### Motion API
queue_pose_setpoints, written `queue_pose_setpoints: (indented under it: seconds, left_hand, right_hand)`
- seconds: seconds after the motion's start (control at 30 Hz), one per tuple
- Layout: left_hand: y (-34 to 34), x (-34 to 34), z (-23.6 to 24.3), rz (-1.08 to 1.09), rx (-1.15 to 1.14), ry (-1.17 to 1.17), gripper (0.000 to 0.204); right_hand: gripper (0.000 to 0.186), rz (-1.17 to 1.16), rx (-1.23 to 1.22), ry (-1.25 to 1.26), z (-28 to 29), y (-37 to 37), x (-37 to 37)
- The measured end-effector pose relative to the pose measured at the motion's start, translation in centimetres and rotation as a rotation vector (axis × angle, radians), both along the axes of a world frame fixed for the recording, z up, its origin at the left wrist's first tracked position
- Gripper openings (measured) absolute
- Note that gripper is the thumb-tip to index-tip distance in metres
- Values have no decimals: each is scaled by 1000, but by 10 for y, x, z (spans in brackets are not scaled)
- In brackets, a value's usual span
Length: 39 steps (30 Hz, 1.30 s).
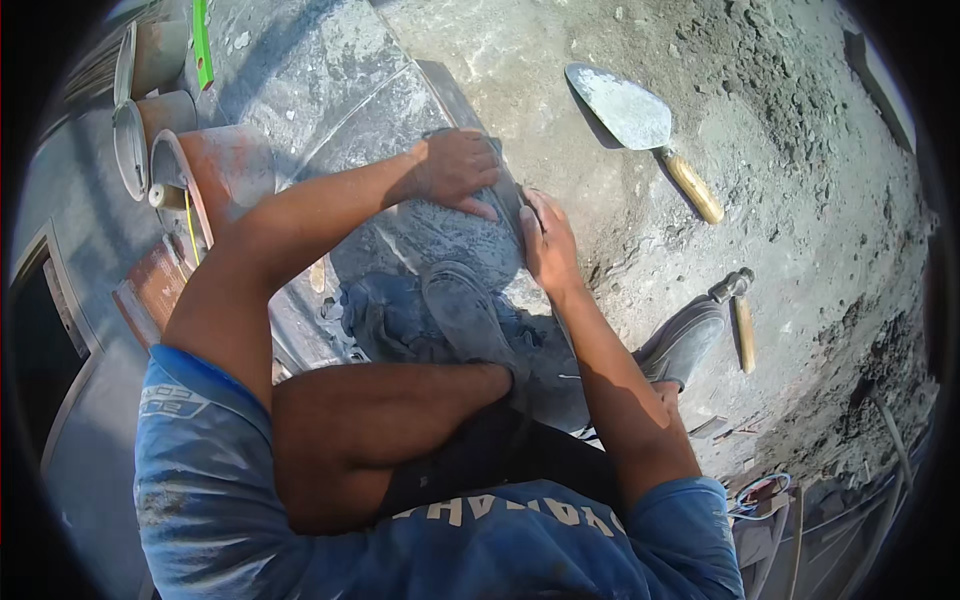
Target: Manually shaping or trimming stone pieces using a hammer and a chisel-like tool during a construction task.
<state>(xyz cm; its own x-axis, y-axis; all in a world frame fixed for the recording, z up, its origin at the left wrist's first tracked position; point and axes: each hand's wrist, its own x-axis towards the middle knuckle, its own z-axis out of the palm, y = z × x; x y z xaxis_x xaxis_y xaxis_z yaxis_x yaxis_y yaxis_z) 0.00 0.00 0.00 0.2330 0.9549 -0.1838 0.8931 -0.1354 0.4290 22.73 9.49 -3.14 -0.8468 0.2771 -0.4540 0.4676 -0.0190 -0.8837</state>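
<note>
- Strip (450, 95): narrow, dark grey, along the right edge of the slab; under and between the two hands.
- Slab (365, 125): grey, dusty, adjoining the strip on its left.
- Left hand (457, 172): palm down across the strip's edge, thumb spread wide from the fingers.
- Right hand (552, 243): at the strip's right side, fingers bent against it; cannot tell whether they grip.
- Shoes, two: one (465, 305) left of the strip's near end, one (687, 340) to its right.
- Trowel (625, 110): wooden handle, on the ground (520, 70) right of the strip.
- Hammer (743, 325): wooden handle, right of the strip, nearer the person than the trowel.
- Buckets, three (235, 165): dusty, well left of the strip.
- Level (203, 45): green, beyond the strip's far end, to the left.
</note>
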Motion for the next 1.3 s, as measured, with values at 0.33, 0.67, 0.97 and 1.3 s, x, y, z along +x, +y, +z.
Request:
queue_pose_setpoints:
  seconds: [0.33,0.67,0.97,1.3]
  left_hand:
    - [-9,-70,8,244,111,201,52]
    - [35,-94,31,550,-534,468,50]
    - [35,-98,15,566,-621,436,50]
    - [127,-107,76,809,-488,311,57]
  right_hand:
    - [52,-69,239,-236,17,45,33]
    - [48,-120,-411,-798,-7,9,55]
    - [39,-350,-397,-710,-46,-25,64]
    - [75,44,-444,-519,43,120,49]
